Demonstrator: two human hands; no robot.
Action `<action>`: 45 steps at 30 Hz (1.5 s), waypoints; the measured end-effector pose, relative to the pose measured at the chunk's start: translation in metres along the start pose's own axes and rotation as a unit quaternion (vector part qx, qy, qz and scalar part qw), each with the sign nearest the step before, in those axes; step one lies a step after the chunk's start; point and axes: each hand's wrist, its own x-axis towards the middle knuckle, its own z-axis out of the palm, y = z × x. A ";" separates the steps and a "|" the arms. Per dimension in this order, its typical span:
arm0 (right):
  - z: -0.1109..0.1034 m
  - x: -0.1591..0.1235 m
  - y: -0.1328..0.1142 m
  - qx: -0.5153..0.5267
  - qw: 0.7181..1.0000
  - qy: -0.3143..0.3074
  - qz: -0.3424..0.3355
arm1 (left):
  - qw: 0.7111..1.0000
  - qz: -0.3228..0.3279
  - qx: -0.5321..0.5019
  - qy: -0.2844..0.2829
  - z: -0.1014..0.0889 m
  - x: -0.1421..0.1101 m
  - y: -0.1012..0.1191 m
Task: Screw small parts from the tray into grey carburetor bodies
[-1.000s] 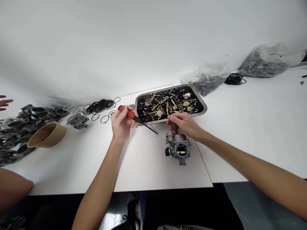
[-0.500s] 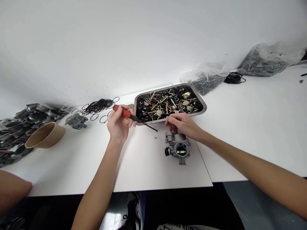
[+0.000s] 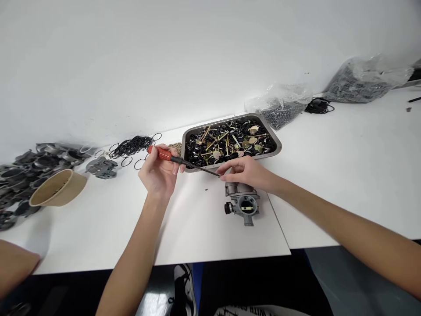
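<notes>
My left hand [image 3: 160, 169] is closed around the red handle of a screwdriver [image 3: 197, 167], whose dark shaft points down to the right. At its tip, the thumb and fingers of my right hand [image 3: 245, 173] come together in a pinch. Whatever small piece they hold there is too small to make out. Just below my right hand a grey metal carburetor [image 3: 246, 204] stands on the white table [image 3: 197, 232], its round bore facing me and a black knob on its left side. One tiny screw [image 3: 206, 189] lies on the table left of the carburetor.
Behind my hands is a metal tray [image 3: 279, 151] full of black and brass-coloured parts. To the left are black rubber rings [image 3: 131, 147], a carburetor body [image 3: 101, 167], a cardboard tub [image 3: 75, 186] and piled castings [image 3: 19, 175]. Plastic bags [image 3: 284, 112] of parts stand back right. Someone's arm [image 3: 16, 265] shows lower left.
My right hand has moved left from above the carburetor to the screwdriver's tip, its fingers now pinched there. The screwdriver has stayed in my left hand, its tip shifting slightly right.
</notes>
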 end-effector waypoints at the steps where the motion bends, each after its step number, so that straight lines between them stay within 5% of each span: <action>1: -0.001 0.000 0.000 0.006 1.000 -0.005 0.002 | 1.000 0.001 -0.002 -0.003 0.001 -0.001 0.000; 26: 0.001 0.000 0.002 0.024 1.000 -0.003 0.000 | 0.997 0.035 0.056 -0.032 0.005 -0.007 0.002; 30: 0.000 0.000 0.003 0.045 0.999 -0.010 -0.017 | 0.991 0.067 0.084 -0.074 0.023 -0.009 0.010; 36: -0.006 0.000 0.007 0.125 0.990 -0.043 -0.038 | 0.963 0.074 0.160 -0.204 0.077 -0.001 0.045; 40: -0.024 0.000 -0.003 0.066 0.986 -0.135 -0.075 | 0.939 0.090 0.185 -0.276 0.095 0.006 0.064; 45: -0.042 -0.008 -0.019 -0.109 0.935 -0.317 -0.117 | 0.970 0.067 0.140 -0.188 0.088 0.004 0.068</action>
